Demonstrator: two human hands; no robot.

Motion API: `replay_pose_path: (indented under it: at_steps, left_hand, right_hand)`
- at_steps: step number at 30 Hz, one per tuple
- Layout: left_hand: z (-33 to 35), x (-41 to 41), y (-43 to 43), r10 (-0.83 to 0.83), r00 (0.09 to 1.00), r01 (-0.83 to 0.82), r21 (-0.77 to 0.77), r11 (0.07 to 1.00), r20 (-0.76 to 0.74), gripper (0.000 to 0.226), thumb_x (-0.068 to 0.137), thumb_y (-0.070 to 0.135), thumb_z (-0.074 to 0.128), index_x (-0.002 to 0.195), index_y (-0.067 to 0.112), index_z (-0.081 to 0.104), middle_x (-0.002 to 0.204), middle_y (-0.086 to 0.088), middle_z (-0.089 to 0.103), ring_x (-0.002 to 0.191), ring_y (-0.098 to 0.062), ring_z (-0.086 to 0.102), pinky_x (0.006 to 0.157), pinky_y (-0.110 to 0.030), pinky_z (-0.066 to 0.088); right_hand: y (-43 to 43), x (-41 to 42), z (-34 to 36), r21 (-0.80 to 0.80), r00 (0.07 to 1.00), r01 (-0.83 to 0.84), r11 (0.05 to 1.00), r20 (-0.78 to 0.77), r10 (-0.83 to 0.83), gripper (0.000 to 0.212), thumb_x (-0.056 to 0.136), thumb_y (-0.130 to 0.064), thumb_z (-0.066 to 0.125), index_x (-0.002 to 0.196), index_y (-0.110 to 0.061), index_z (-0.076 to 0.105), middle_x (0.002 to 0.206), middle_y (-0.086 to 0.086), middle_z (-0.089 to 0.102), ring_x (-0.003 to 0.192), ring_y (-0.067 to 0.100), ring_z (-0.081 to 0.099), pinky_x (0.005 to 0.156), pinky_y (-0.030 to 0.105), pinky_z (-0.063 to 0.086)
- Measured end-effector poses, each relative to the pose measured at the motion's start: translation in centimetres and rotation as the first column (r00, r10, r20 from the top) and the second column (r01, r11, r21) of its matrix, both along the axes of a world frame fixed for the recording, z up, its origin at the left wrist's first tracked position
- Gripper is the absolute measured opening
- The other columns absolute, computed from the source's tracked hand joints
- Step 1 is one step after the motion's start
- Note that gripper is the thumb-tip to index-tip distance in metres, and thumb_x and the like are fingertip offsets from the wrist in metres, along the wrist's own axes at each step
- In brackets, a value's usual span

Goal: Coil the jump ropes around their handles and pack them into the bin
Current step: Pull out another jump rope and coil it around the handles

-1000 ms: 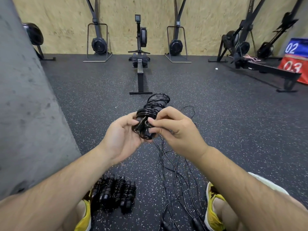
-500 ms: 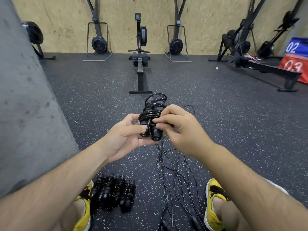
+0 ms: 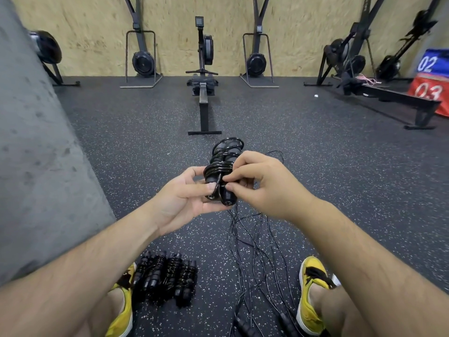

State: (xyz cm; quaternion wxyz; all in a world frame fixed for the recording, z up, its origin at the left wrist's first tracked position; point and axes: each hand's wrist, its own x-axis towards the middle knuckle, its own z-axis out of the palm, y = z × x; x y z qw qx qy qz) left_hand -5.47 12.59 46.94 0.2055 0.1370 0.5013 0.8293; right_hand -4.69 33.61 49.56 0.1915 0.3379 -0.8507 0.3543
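A jump rope bundle (image 3: 220,166), its black cord wound round the paired handles, is held in front of the body above the floor (image 3: 145,147), between both hands. It is cradled from below by the left hand (image 3: 179,203), with the thumb laid against the near end of the handles and the fingers curled beneath. The cord at the near part of the coil is pinched by the thumb and forefinger of the right hand (image 3: 267,186), whose other fingers are bent round the right side of the bundle. The far end of the bundle, topped by a loop of cord, is pointed away from the body.

On the floor near the left shoe (image 3: 121,314), four wound bundles (image 3: 167,278) are laid side by side, touching one another. To their right, between the two shoes, a tangle of loose ropes (image 3: 255,254) is spread out from below the hands towards the near edge, where two unwound handles (image 3: 243,325) can be seen beside the right shoe (image 3: 313,290).

A grey concrete pillar (image 3: 36,166) is seen at the left. A rowing machine (image 3: 204,93) is stood far ahead, and numbered boxes (image 3: 430,79) are placed at the far right.
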Motion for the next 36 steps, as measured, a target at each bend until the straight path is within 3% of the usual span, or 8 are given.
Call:
replay_pose_path:
  at_steps: [6, 11, 14, 19, 22, 25, 29, 36]
  left_hand:
    - [0.4, -0.1, 0.3, 0.016, 0.999, -0.017, -0.038, 0.999, -0.027, 0.05, 0.081, -0.003, 0.064, 0.125, 0.011, 0.046, 0.118, -0.019, 0.067, 0.107, -0.042, 0.068, 0.084, -0.053, 0.058]
    - [0.3, 0.4, 0.9, 0.075, 0.996, -0.078, -0.053, 0.996, -0.05, 0.049, 0.089, -0.002, 0.065, 0.128, 0.011, 0.039, 0.126, -0.024, 0.06, 0.106, -0.038, 0.069, 0.085, -0.053, 0.059]
    - [0.2, 0.3, 1.0, 0.136, 0.988, -0.139, -0.037, 0.99, -0.079, 0.047, 0.091, -0.008, 0.058, 0.129, 0.009, 0.037, 0.13, -0.026, 0.056, 0.105, -0.035, 0.069, 0.087, -0.056, 0.058]
    - [0.3, 0.1, 0.8, 0.202, 0.977, -0.2, 0.033, 0.979, -0.066, 0.061, 0.075, -0.01, 0.058, 0.128, 0.013, 0.036, 0.113, -0.025, 0.064, 0.095, -0.038, 0.07, 0.081, -0.06, 0.058]
    - [-0.1, -0.1, 1.3, 0.255, 0.955, -0.259, -0.011, 0.966, -0.155, 0.053, 0.085, -0.014, 0.048, 0.118, 0.024, 0.034, 0.104, -0.02, 0.066, 0.088, -0.033, 0.068, 0.08, -0.057, 0.059]
    - [-0.2, 0.0, 1.4, 0.238, 0.944, -0.255, -0.049, 0.966, -0.228, 0.043, 0.093, -0.013, 0.041, 0.114, 0.024, 0.04, 0.11, -0.022, 0.065, 0.098, -0.037, 0.065, 0.079, -0.049, 0.059]
    - [0.0, 0.2, 1.7, 0.254, 0.943, -0.265, -0.025, 0.964, -0.216, 0.038, 0.085, -0.007, 0.046, 0.109, 0.022, 0.044, 0.121, -0.033, 0.06, 0.108, -0.044, 0.064, 0.077, -0.044, 0.058]
    - [-0.7, 0.9, 3.1, 0.278, 0.928, -0.309, -0.096, 0.946, -0.248, 0.033, 0.095, -0.015, 0.042, 0.105, 0.017, 0.043, 0.116, -0.021, 0.058, 0.1, -0.029, 0.061, 0.073, -0.036, 0.058]
  right_hand:
    - [-1.2, 0.3, -1.0, -0.147, 0.982, 0.178, 0.973, -0.041, -0.186, 0.01, 0.081, -0.011, 0.079, 0.091, -0.012, 0.08, 0.088, -0.002, 0.067, 0.083, 0.009, 0.061, 0.078, 0.019, 0.048]
    - [-2.4, 0.8, -1.4, -0.415, 0.956, 0.273, 0.868, 0.219, -0.196, 0.016, 0.077, -0.002, 0.08, 0.086, -0.015, 0.078, 0.086, -0.004, 0.072, 0.08, 0.003, 0.065, 0.074, 0.011, 0.046]
    - [-2.9, 0.8, -1.4, -0.484, 0.951, 0.258, 0.836, 0.28, -0.132, 0.017, 0.078, 0.001, 0.079, 0.088, -0.013, 0.076, 0.089, -0.002, 0.072, 0.082, 0.005, 0.067, 0.075, 0.017, 0.051]
    - [-2.9, 0.8, -1.6, -0.416, 0.987, 0.16, 0.895, 0.081, -0.139, 0.012, 0.083, -0.005, 0.077, 0.093, -0.012, 0.075, 0.094, -0.006, 0.067, 0.093, 0.013, 0.067, 0.084, 0.03, 0.056]
    - [-3.3, 0.5, -2.4, -0.348, 0.983, 0.178, 0.92, 0.013, -0.186, 0.011, 0.086, -0.011, 0.074, 0.097, -0.015, 0.073, 0.098, -0.008, 0.063, 0.099, 0.012, 0.064, 0.088, 0.036, 0.054]
    - [-3.6, 0.4, -2.9, -0.328, 0.973, 0.219, 0.919, 0.002, -0.231, 0.01, 0.088, -0.017, 0.071, 0.098, -0.018, 0.069, 0.101, -0.011, 0.059, 0.104, 0.013, 0.059, 0.089, 0.041, 0.051]
    - [-3.9, 0.9, -2.6, -0.346, 0.969, 0.242, 0.906, 0.036, -0.245, 0.017, 0.088, -0.017, 0.07, 0.101, -0.018, 0.06, 0.102, -0.008, 0.055, 0.104, 0.013, 0.057, 0.084, 0.036, 0.055]
    - [-3.7, 0.9, -2.3, -0.376, 0.901, 0.419, 0.826, 0.061, -0.429, 0.014, 0.085, -0.016, 0.072, 0.087, -0.017, 0.058, 0.088, -0.007, 0.057, 0.082, 0.007, 0.059, 0.073, 0.028, 0.051]
